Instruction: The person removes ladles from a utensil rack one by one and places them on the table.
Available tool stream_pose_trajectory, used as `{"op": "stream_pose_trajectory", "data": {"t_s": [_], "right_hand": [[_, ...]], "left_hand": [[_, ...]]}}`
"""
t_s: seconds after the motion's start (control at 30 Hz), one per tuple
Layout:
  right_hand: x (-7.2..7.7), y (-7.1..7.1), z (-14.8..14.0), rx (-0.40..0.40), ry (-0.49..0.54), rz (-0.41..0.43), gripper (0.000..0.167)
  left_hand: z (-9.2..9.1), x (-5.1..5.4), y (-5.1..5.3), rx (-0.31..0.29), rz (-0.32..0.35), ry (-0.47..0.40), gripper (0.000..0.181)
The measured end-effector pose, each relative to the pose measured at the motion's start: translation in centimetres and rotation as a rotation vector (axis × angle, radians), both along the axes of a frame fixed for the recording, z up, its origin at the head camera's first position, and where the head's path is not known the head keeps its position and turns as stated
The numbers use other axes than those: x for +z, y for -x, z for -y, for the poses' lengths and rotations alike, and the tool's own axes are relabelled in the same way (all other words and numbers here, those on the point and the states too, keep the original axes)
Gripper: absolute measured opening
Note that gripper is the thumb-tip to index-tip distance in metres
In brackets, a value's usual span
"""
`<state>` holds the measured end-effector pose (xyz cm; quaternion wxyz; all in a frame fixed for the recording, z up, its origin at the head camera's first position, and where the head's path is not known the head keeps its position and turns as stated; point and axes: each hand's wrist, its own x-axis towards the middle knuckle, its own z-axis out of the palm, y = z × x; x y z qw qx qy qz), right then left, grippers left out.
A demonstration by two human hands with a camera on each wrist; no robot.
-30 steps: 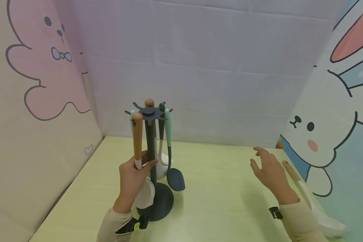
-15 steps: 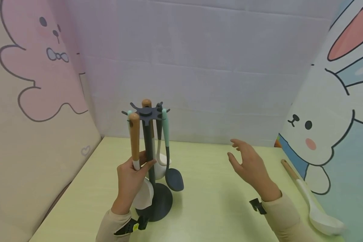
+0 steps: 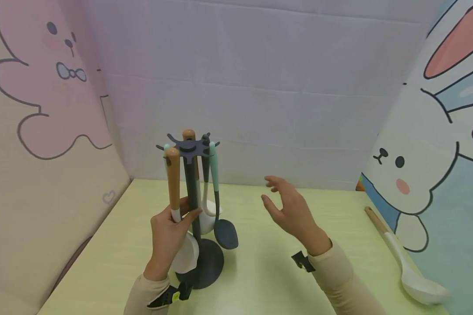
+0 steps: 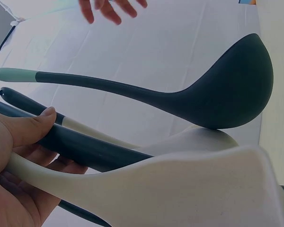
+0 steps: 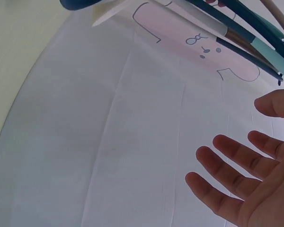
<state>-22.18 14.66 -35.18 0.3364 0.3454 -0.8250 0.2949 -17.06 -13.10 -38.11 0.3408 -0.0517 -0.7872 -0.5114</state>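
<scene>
Dark utensil stand [image 3: 212, 264]: left hand [image 3: 167, 234] clamps fingers round its post [image 3: 191, 188]. Right hand [image 3: 293, 213]: hovers nearby, fingers apart. White ladle [image 3: 421, 286]: lies at right.

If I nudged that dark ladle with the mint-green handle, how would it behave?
The dark, plastic-looking, mint-handled ladle would likely swing, since it hangs by its top from the black upright rack. It seems stiff: its slim neck holds a clean curve. Its smooth surface might feel slippery.
</scene>
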Motion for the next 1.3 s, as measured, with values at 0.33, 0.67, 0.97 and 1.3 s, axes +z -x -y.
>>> {"op": "stream_pose_trajectory", "data": {"t_s": [0.33, 0.67, 0.97, 1.3], "right_hand": [[-0.8, -0.1, 4.0, 0.142, 0.053, 0.138, 0.044], [-1.9, -0.3, 7.1, 0.231, 0.087, 0.316, 0.038], [-2.8, 0.1, 8.8, 0.339, 0.096, 0.333, 0.044], [-4.3, 0.3, 9.8, 0.444, 0.092, 0.281, 0.042]], "left_hand": [[-0.1, 0.1, -0.1, -0.002, -0.018, 0.004, 0.029], [-0.2, 0.0, -0.2, 0.002, -0.006, 0.005, 0.030], [-0.2, 0.1, -0.2, 0.003, -0.005, 0.004, 0.031], [0.0, -0.1, 0.1, 0.002, -0.026, 0.003, 0.031]]}}
